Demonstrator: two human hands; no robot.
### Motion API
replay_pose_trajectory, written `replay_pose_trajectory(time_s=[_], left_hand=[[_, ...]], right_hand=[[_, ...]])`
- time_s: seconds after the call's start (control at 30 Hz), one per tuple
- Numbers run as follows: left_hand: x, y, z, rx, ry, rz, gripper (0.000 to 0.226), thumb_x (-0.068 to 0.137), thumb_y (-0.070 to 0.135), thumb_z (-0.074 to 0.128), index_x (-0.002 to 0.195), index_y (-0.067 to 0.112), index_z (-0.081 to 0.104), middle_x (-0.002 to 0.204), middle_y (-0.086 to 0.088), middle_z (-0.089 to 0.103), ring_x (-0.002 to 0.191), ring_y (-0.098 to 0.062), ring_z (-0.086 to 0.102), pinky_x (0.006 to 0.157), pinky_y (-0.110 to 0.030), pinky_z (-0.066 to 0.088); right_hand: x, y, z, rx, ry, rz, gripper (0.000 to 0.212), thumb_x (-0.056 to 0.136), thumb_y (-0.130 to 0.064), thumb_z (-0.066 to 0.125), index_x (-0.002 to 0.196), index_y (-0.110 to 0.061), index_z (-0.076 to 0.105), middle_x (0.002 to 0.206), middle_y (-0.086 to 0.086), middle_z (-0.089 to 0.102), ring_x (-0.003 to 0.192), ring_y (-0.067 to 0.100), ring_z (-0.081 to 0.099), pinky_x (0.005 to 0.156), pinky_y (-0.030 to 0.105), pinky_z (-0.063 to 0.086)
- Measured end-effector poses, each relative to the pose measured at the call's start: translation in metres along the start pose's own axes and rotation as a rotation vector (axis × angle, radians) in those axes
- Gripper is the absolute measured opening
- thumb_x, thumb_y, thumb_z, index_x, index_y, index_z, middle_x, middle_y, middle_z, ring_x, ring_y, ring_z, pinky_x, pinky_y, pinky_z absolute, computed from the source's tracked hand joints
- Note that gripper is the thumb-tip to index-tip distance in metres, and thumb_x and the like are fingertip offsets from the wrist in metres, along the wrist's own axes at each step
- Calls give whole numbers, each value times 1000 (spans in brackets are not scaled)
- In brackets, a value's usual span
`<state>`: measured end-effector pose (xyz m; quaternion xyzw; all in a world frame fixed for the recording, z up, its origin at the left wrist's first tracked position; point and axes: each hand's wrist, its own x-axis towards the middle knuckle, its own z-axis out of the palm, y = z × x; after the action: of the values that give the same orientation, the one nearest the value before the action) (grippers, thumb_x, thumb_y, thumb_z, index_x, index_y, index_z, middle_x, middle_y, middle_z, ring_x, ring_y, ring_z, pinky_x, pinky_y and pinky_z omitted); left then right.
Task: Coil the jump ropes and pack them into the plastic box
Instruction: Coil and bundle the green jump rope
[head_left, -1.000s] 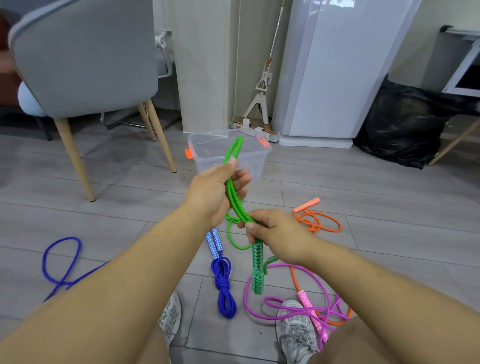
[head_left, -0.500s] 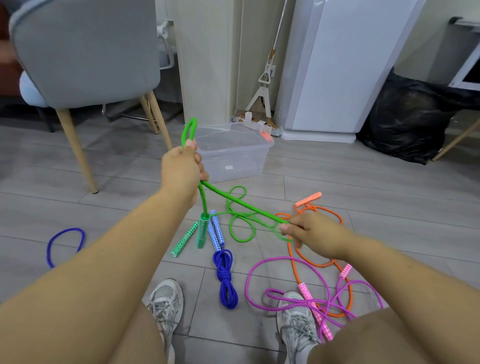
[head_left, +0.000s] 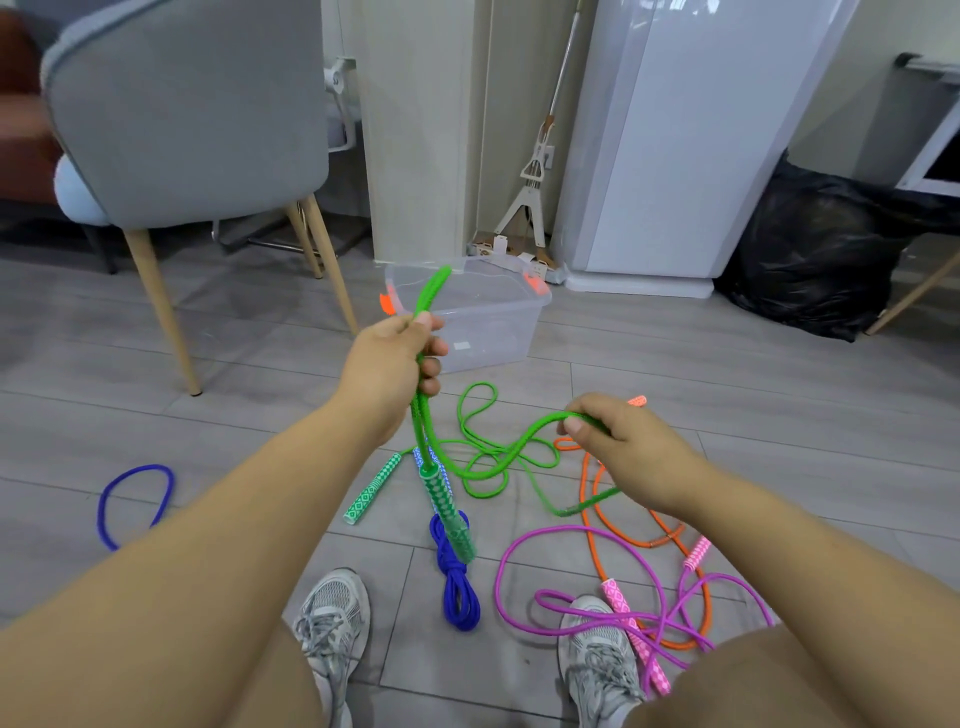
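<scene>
Left hand (head_left: 389, 364) gripped the green jump rope (head_left: 488, 462) | right hand (head_left: 618, 447) pinched its cord | clear plastic box (head_left: 498, 332) just beyond

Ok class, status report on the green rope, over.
Left hand grips folded green rope. Right hand pinches a strand. Plastic box open, no rope inside. Nothing blocks it.

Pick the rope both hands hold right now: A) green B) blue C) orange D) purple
A: the left hand and the right hand are both closed round the green rope, with a loop of it sticking up above the left hand and one green handle hanging below.
</scene>
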<state>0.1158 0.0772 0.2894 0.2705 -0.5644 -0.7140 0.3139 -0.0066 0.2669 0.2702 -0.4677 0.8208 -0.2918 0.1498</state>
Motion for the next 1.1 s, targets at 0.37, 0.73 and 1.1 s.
replay_pose_trajectory(time_s=[0.37,0.73,1.1], left_hand=[[-20,-12,27,109,-299,-184,14,99,19,43,94,10,52,71,-5,70,61,-19,67,67,-33,52],[-23,-11,32,123,-281,-228,16,99,16,44,88,11,55,58,2,61,45,-12,51,54,-27,47],[-18,-10,32,75,-235,-250,20,100,19,42,92,9,57,47,7,30,37,-6,22,47,-21,22]], right_hand=[[16,-47,4,142,272,-81,22,92,-22,55,86,-6,68,64,5,59,63,16,51,63,29,41],[30,-42,7,-255,334,-112,27,92,-32,50,75,-15,62,67,4,52,72,27,52,62,35,42],[26,-40,3,-93,270,-60,20,89,-35,58,88,-17,67,66,-1,57,63,13,48,54,24,35]])
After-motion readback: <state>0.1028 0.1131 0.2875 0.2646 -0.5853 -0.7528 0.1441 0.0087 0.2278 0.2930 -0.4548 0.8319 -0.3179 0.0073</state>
